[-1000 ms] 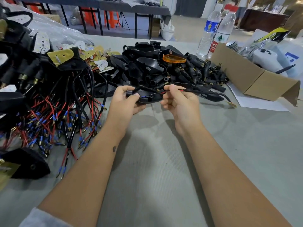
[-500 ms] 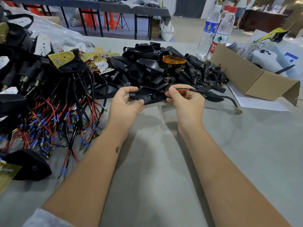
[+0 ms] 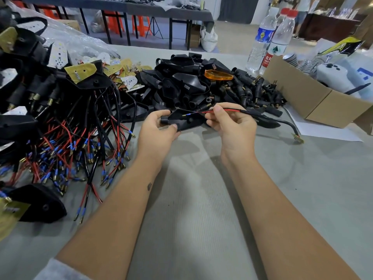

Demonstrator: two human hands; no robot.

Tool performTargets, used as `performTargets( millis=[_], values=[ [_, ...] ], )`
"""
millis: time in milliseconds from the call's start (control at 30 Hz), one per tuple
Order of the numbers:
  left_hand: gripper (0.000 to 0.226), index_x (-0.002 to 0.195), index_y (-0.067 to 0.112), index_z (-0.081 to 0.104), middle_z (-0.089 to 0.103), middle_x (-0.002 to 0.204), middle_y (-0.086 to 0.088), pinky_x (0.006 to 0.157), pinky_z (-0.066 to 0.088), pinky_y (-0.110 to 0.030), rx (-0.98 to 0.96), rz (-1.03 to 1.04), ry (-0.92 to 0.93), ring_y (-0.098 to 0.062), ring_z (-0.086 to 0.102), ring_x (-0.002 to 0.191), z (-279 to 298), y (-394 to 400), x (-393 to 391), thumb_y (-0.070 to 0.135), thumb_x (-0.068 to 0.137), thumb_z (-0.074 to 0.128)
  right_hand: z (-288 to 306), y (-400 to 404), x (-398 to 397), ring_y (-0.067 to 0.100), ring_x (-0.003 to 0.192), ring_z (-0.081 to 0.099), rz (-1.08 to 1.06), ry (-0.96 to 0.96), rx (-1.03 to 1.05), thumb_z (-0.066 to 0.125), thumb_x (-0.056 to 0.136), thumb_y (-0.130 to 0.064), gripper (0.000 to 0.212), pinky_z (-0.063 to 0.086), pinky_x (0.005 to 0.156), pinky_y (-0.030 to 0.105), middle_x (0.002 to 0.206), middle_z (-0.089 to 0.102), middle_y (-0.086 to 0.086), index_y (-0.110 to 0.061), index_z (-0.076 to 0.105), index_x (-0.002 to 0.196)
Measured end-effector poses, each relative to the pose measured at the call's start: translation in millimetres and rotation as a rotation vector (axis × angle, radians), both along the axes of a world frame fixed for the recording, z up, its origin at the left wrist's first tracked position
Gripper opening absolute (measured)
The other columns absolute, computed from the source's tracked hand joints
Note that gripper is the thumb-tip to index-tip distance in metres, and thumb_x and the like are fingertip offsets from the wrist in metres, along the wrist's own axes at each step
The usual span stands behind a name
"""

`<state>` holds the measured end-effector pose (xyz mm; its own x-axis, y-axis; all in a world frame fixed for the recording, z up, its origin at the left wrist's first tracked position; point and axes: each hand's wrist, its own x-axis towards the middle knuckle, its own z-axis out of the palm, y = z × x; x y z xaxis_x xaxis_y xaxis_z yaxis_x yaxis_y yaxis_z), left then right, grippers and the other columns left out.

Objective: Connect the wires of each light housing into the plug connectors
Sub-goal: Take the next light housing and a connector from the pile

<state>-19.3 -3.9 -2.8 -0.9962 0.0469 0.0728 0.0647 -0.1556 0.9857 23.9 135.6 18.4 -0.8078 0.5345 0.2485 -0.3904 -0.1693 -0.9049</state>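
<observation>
Head view: both my forearms reach up from the bottom edge toward the middle of the counter [image 3: 302, 199]. My left hand [image 3: 156, 130] sits just at 9 o'clock of centre, palm turned inward, its grip curled round the narrow end of a black housing [image 3: 186, 121], thumb on the near edge and fingers over the stub. My right hand [image 3: 232, 126] is at 3 o'clock of the housing, raised a little above it, its grip pinching the wires [image 3: 205, 112] between thumb and forefinger. The red and black leads run toward 9 o'clock over the housing and end in a blue-sleeved tip. Past the pinch the cable [image 3: 282, 123] arcs toward 4 o'clock to a small board [image 3: 298, 138] lying on the counter.

Against half a second ago, the right hand has lifted and drawn slightly toward 3 o'clock, so the leads lie straighter across the housing; the left hand has barely shifted. A second ago the two hands were closer together.

At 12 o'clock lies a heap of black housings [image 3: 181, 83] with an orange lens [image 3: 218, 74] on top. At 9 o'clock is a tangle of wired units [image 3: 70, 138]. A box [image 3: 302, 93] sits at 2 o'clock, two bottles [image 3: 270, 37] behind it.
</observation>
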Motion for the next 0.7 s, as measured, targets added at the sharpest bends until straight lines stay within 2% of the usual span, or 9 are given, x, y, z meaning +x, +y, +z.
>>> performTargets(
  millis=[133,300,500,600,700],
  values=[
    [0.033,0.112,0.02,0.056,0.059,0.118,-0.009,0.082,0.057,-0.026,-0.031,0.042,0.002,-0.015,0.066,0.099,-1.7,2.2,-1.5,-0.005,0.091,0.059,2.5,-2.0,0.9,0.015,0.069,0.068,0.052,0.034,-0.056,0.061,0.094,-0.002,0.011,0.054,0.066,0.023,0.073,0.071,0.004,-0.007,0.068,0.088],
    [0.035,0.113,0.021,0.057,0.06,0.109,0.001,0.09,0.057,-0.037,-0.075,0.061,0.015,-0.013,0.066,0.095,-2.4,2.0,-0.9,-0.004,0.089,0.06,5.9,-2.3,3.3,0.015,0.068,0.067,0.064,0.053,-0.184,0.059,0.094,-0.001,0.007,0.055,0.065,0.024,0.073,0.069,0.006,-0.006,0.064,0.091],
    [0.037,0.112,0.021,0.058,0.058,0.104,0.004,0.092,0.055,-0.044,-0.114,0.077,0.025,-0.018,0.065,0.096,-1.3,2.7,-1.0,-0.005,0.086,0.061,7.9,-3.8,4.9,0.014,0.063,0.066,0.13,0.065,-0.303,0.057,0.096,-0.001,0.01,0.054,0.061,0.021,0.07,0.068,0.006,-0.007,0.062,0.089],
    [0.035,0.108,0.022,0.056,0.056,0.098,0.006,0.093,0.054,-0.047,-0.102,0.072,0.029,-0.021,0.064,0.091,-1.0,4.9,0.1,-0.005,0.087,0.061,7.1,-4.5,5.3,0.013,0.063,0.067,0.164,0.055,-0.302,0.056,0.096,-0.001,0.011,0.054,0.06,0.02,0.069,0.069,0.005,-0.007,0.062,0.089],
    [0.035,0.107,0.023,0.056,0.057,0.099,0.002,0.092,0.055,-0.046,-0.1,0.064,0.038,-0.025,0.066,0.095,-1.6,4.0,-0.2,-0.004,0.086,0.063,4.6,-5.3,3.8,0.015,0.064,0.067,0.156,0.024,-0.258,0.056,0.096,0.0,0.011,0.055,0.061,0.022,0.072,0.068,0.007,-0.007,0.062,0.089]
  ],
)
